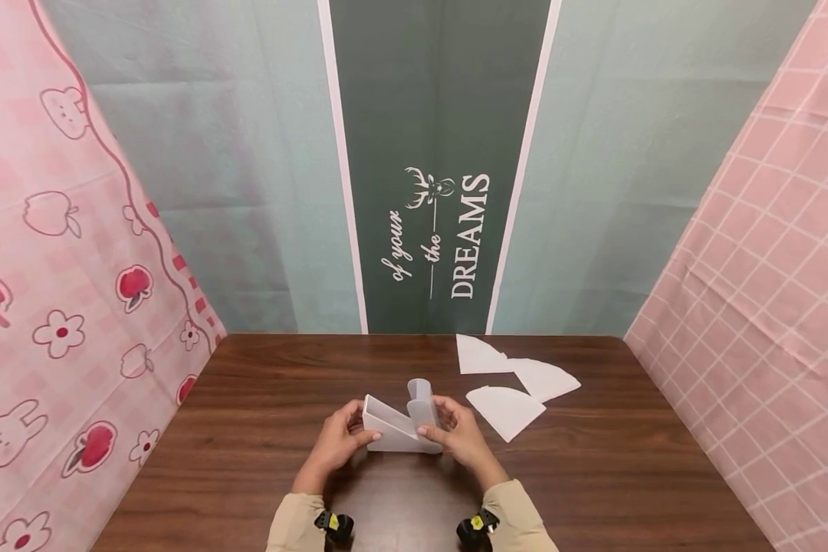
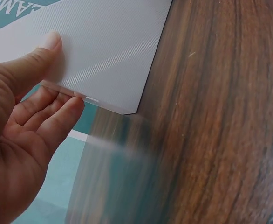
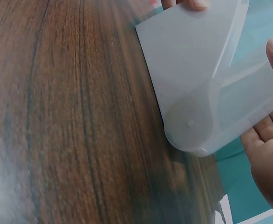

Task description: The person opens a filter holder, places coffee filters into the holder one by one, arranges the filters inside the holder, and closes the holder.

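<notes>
Upright on the table stands a white translucent plastic case (image 1: 395, 440), wedge-shaped with an open top. Its clear swivel cover (image 3: 250, 86) is turned up at the right end, joined to the body at a round pivot. My left hand (image 1: 341, 438) grips the left end, thumb on the front wall and fingers behind and along the side edge. My right hand (image 1: 461, 435) pinches the raised cover between thumb and fingers, near the pivot. Whether anything lies inside the case I cannot tell.
Three white fan-shaped cone filter papers (image 1: 507, 410) lie partly touching on the brown wooden table (image 1: 262, 429), behind and to the right of the case. Pink patterned cloths hang on both sides, and a green curtain (image 1: 435, 92) stands behind the table's far edge.
</notes>
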Demonstrator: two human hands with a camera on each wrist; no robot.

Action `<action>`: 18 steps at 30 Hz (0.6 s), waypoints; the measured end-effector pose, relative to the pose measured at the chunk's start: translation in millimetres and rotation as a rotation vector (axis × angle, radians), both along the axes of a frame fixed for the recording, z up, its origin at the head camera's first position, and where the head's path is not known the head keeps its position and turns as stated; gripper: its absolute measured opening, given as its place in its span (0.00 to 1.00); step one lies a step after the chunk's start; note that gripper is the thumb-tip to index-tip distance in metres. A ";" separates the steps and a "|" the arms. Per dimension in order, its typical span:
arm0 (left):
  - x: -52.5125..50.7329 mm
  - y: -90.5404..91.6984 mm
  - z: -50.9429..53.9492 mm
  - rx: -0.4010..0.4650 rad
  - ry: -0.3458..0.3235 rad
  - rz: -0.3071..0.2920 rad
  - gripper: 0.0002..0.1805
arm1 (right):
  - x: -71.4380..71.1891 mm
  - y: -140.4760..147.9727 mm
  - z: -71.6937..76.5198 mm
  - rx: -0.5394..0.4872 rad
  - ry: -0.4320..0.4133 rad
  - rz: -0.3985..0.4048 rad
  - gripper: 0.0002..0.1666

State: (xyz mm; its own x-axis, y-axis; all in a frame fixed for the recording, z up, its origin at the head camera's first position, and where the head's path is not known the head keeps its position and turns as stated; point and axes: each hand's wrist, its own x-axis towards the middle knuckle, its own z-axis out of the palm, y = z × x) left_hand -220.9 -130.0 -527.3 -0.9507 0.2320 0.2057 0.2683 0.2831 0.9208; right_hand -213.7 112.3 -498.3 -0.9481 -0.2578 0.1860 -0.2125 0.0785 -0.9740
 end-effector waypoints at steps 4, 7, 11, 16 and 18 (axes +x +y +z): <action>-0.3 -2.5 -2.3 0.013 0.017 -0.005 0.20 | 2.8 2.5 3.9 0.050 0.018 -0.017 0.29; -0.4 -4.4 -2.4 0.019 0.017 0.001 0.20 | 6.0 5.3 8.3 0.140 0.071 -0.071 0.28; 0.3 -8.1 -1.2 0.007 -0.005 0.023 0.20 | 8.6 10.6 11.4 0.188 0.102 -0.119 0.25; 1.0 -13.6 -0.1 0.005 -0.009 0.029 0.20 | 9.1 18.5 8.6 0.203 0.098 -0.117 0.20; 0.9 -15.7 0.3 0.012 -0.009 0.030 0.20 | 9.2 21.4 6.9 0.235 0.112 -0.133 0.19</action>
State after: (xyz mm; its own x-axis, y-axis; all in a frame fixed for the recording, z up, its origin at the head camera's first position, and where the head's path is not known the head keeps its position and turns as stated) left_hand -220.0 -145.7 -526.9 -0.9591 0.2008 0.1997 0.2515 0.2802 0.9264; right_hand -204.5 133.7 -491.4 -0.9532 -0.1812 0.2419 -0.2909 0.3331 -0.8969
